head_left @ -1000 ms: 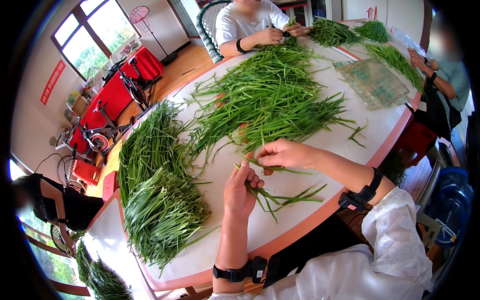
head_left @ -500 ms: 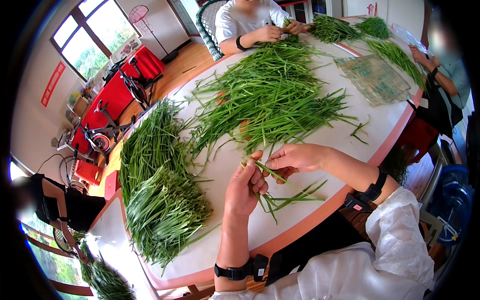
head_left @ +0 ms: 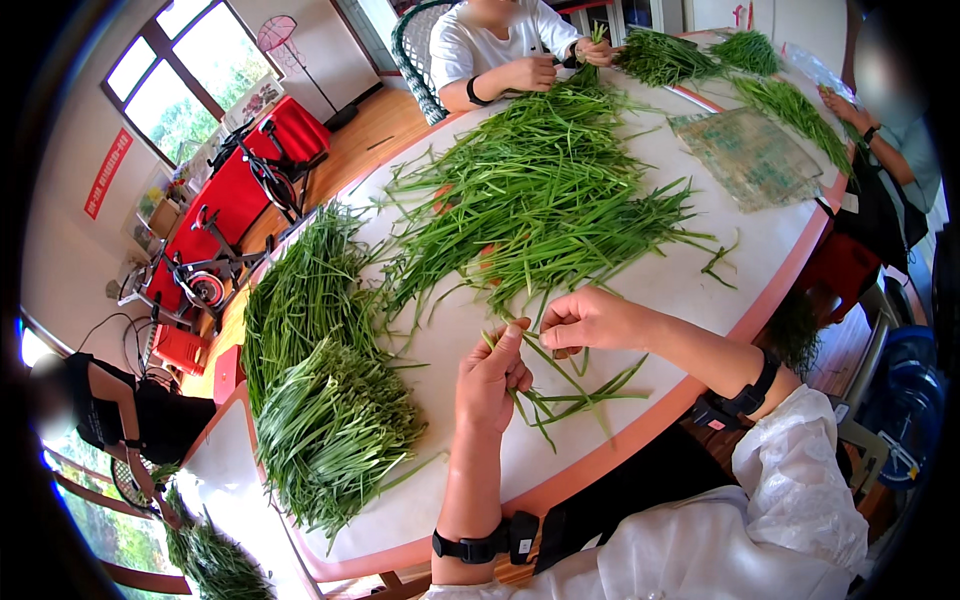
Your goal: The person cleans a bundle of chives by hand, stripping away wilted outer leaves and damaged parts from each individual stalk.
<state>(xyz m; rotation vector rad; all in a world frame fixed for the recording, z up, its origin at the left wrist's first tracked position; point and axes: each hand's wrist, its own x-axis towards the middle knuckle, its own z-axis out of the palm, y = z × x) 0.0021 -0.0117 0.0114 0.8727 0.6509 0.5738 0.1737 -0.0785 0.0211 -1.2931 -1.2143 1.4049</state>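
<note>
Above the near part of the white table (head_left: 470,430), my left hand (head_left: 488,378) is closed, thumb against fingers, around a few green chive stalks whose pale ends poke up past the thumb. My right hand (head_left: 592,322) is beside it, fingertips pinched together at a thin chive stalk; what exactly lies between them is partly hidden. Several loose chive leaves (head_left: 590,402) hang or lie below both hands. Just beyond spreads a large loose heap of chives (head_left: 540,190). To the left lies a neater bundle (head_left: 335,430), with another pile of chives (head_left: 305,290) behind it.
Across the table a person in a white shirt (head_left: 450,45) holds stalks; another person sits at the right (head_left: 910,160). A greenish mat (head_left: 750,155) and more chives (head_left: 795,115) lie at the far right. A person in black (head_left: 140,400) is at the left, near chives (head_left: 220,560).
My right hand has drawn slightly away from my left, its fingers folding in more. A thin stalk beneath it has shifted. Across the table, the person's hands have moved a little.
</note>
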